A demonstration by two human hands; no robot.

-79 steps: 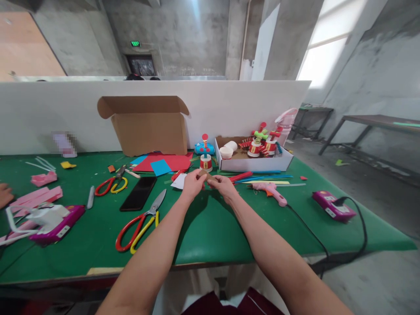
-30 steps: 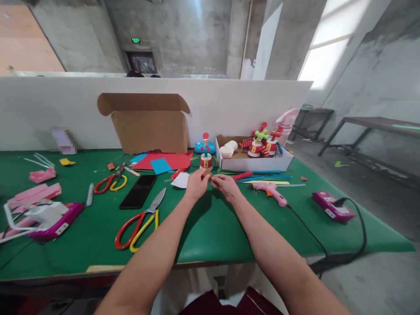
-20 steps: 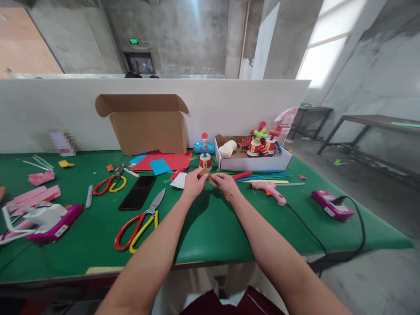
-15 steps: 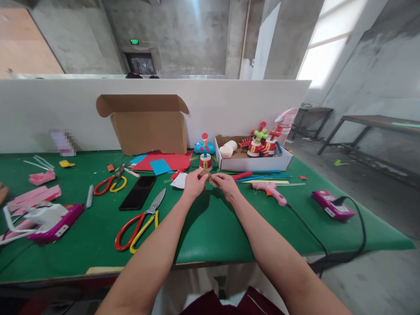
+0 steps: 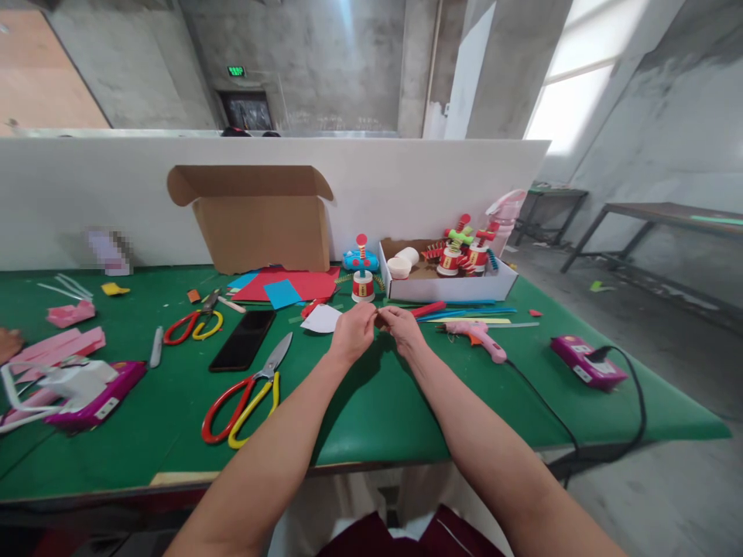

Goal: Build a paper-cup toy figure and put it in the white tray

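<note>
Both hands meet over the green table [image 5: 371,410], just in front of the red-and-white paper figure [image 5: 363,285] that stands there. The left hand [image 5: 354,334] and the right hand [image 5: 400,328] have their fingers curled in, and the thumb and forefinger tips of each pinch a small brown piece [image 5: 376,312] between them. The piece is held just above the cloth, in front of the figure, and the fingers hide so much of it that its shape cannot be told. A white scrap of paper [image 5: 323,319] lies just left of the figure's front, beside the left hand. Further left of the figure lie a black phone [image 5: 242,340] and a pair of large scissors with red and yellow handles [image 5: 244,398], well apart from the hands. Right of the figure stands a white box [image 5: 446,291] of finished figures, and in front of that box lies a pink glue gun [image 5: 477,337], near the right hand but not touching it
</note>
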